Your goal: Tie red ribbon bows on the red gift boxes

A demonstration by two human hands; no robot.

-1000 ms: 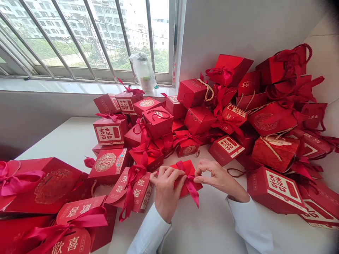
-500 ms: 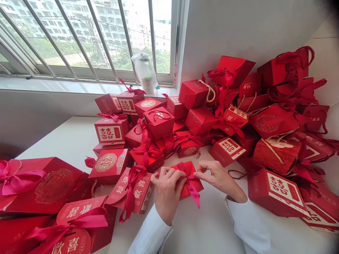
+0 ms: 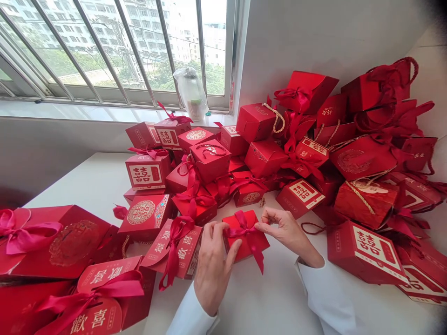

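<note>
One window (image 3: 215,51), upper left, pale-framed, fitted with slanting metal bars (image 3: 200,37), giving on multi-storey buildings (image 3: 150,28), overhead wires and greenery (image 3: 214,81); below it, a glossy pale sill (image 3: 104,113), striped with daylight and shadow. Walls: plain grey-white plane (image 3: 296,37) right of the window, shaded grey stretch (image 3: 52,144) beneath the sill, paler seamed surface (image 3: 431,70) at far right. Furniture: one white, smooth worktop (image 3: 80,181), its far left corner near the wall, softly lit.

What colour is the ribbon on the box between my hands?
The ribbon is deep pinkish red, on a brighter red box; best seen in the head view.
</note>
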